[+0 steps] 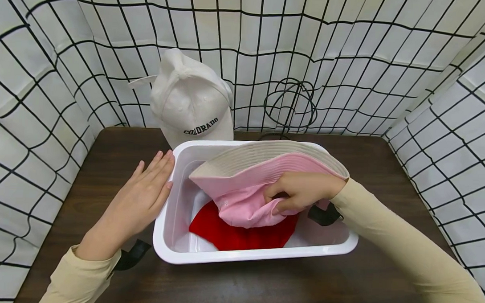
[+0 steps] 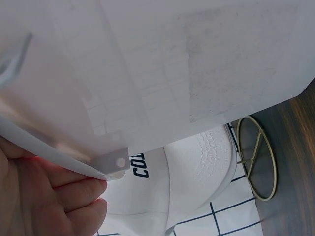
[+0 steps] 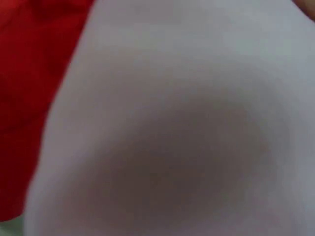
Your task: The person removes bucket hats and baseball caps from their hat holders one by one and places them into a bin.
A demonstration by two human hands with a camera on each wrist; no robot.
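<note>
My right hand (image 1: 301, 193) pinches the crown of a pink bucket hat (image 1: 241, 196), whose wide brim shows a cream underside. The hat lies tilted over a white plastic basin (image 1: 255, 255), its brim overlapping the far rim. Beneath it, inside the basin, is a red cloth item (image 1: 239, 238), partly hidden. With fingers extended, my left hand (image 1: 144, 197) rests against the basin's left rim; in the left wrist view its fingertips touch the rim's edge. A blurred pale surface (image 3: 172, 123) fills most of the right wrist view, beside red fabric (image 3: 34, 98).
Behind the basin's left corner a white cap (image 1: 188, 96) lettered COLORADO sits on a stand with a round metal base (image 2: 273, 182). A black wire stand (image 1: 290, 104) is at the back. Black grid panels with white sheeting surround the dark wooden table (image 1: 254, 285).
</note>
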